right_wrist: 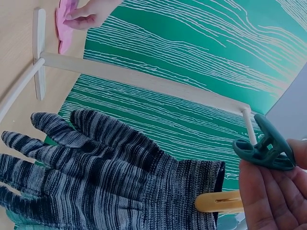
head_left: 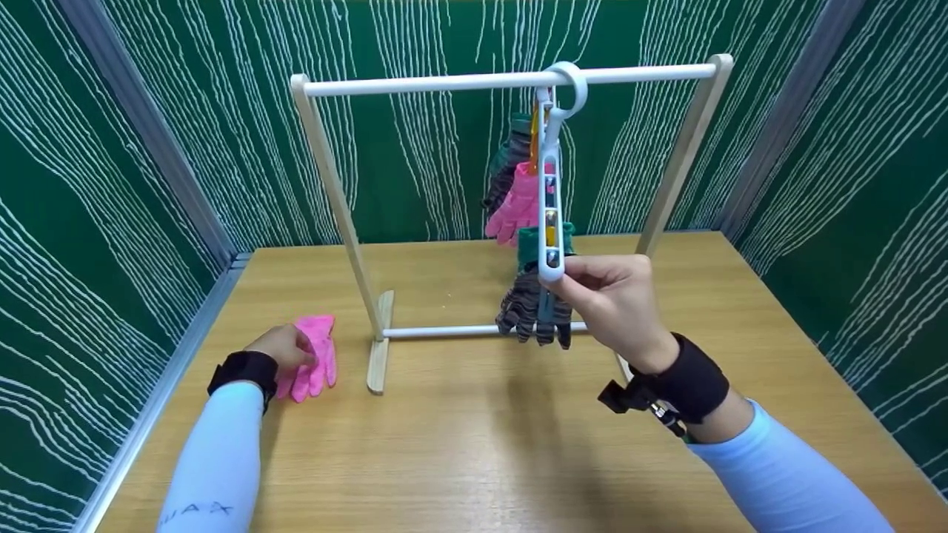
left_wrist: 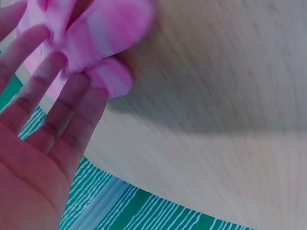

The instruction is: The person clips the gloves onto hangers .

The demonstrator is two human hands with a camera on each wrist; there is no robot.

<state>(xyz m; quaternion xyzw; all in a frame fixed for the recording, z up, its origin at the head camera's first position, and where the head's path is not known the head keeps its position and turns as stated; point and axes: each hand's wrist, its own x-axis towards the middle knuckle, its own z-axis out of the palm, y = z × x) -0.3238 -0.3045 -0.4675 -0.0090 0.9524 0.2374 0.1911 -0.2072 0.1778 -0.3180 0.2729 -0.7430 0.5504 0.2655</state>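
Observation:
My left hand (head_left: 285, 346) reaches down to a pink knit glove (head_left: 323, 355) on the table at left, its fingertips pinching the fabric. In the left wrist view the glove (left_wrist: 103, 36) is bunched at the fingertips. My right hand (head_left: 618, 307) is raised at the near end of a light-blue hanger (head_left: 549, 200). In the right wrist view, its thumb and fingers squeeze a green clip (right_wrist: 266, 151). Beside that clip, a yellow clip (right_wrist: 218, 202) grips the cuff of a dark striped glove (right_wrist: 110, 175). Farther back hang another pink glove (head_left: 516, 207) and a dark glove (head_left: 511, 152).
A wooden rack with a white top bar (head_left: 444, 83) stands on the table (head_left: 444, 459); the hanger's ring hooks over the bar. Its left foot (head_left: 378, 355) is right of the pink glove. Green walls (head_left: 429, 163) with white streaks surround the table.

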